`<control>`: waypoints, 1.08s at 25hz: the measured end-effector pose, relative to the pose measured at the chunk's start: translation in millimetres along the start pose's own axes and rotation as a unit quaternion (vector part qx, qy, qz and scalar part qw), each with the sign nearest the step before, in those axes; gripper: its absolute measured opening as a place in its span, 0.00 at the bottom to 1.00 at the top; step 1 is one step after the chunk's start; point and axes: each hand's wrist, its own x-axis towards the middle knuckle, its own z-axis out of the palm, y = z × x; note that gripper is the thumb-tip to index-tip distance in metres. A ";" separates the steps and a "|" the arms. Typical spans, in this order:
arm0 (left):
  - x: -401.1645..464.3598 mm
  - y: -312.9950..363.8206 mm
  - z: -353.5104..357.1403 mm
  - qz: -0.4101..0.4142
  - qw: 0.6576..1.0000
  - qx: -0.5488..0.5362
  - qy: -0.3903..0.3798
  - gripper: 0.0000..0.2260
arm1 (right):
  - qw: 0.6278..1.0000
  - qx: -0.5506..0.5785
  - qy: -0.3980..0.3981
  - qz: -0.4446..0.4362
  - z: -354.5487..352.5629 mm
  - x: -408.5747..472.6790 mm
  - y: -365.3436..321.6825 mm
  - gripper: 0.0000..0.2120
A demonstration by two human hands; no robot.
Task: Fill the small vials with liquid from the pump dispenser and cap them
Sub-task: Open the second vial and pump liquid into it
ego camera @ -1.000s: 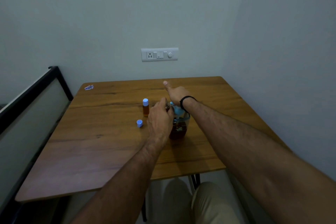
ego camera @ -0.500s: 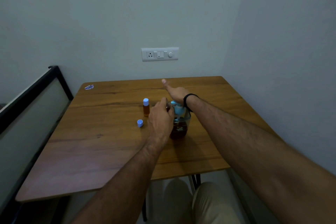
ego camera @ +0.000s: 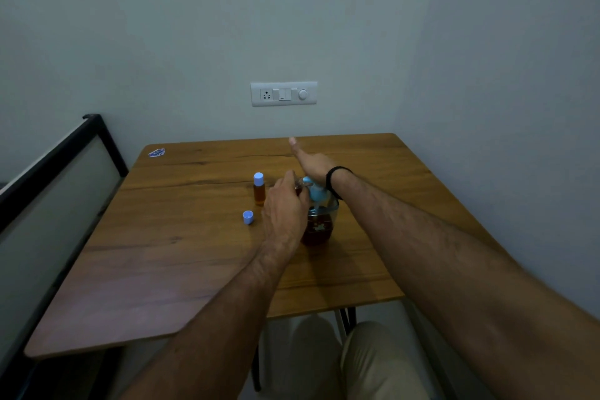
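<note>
A pump dispenser (ego camera: 319, 224) with dark amber liquid and a light blue pump head stands mid-table. My right hand (ego camera: 311, 161) lies flat on the pump head, fingers straight and pointing away. My left hand (ego camera: 284, 208) holds a small open vial (ego camera: 300, 186) up at the pump's spout; the vial is mostly hidden by my fingers. A capped vial (ego camera: 259, 189) of amber liquid stands upright just left of my left hand. A loose blue cap (ego camera: 248, 217) lies on the table in front of it.
The wooden table (ego camera: 181, 253) sits against a wall corner, with a small blue wrapper (ego camera: 156, 152) at its far left corner. A black-framed panel (ego camera: 48, 178) runs along the left side. A switch plate (ego camera: 283, 94) is on the wall.
My right hand has risen slightly with the pump head. My left hand stays at the spout with the vial.
</note>
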 end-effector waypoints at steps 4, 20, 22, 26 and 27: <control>-0.4 -1.1 0.4 0.000 1.000 -0.012 -0.001 0.06 | 0.996 -0.043 0.076 -0.013 8.4 4.1 5.0 0.35; 1.1 -1.7 -0.2 0.006 1.000 -0.007 -0.004 0.06 | 1.000 -0.006 -0.012 0.006 -1.2 0.8 -0.7 0.45; 2.0 -2.1 1.0 0.008 1.000 -0.014 -0.010 0.06 | 0.998 -0.037 0.041 -0.008 4.7 7.3 4.3 0.39; 2.6 -2.4 0.5 0.001 1.000 -0.013 -0.014 0.06 | 0.997 -0.052 0.062 -0.013 5.8 9.8 5.3 0.36; 1.6 -1.5 0.1 0.003 1.000 -0.013 -0.014 0.06 | 0.999 -0.040 0.036 -0.004 2.9 6.4 3.8 0.41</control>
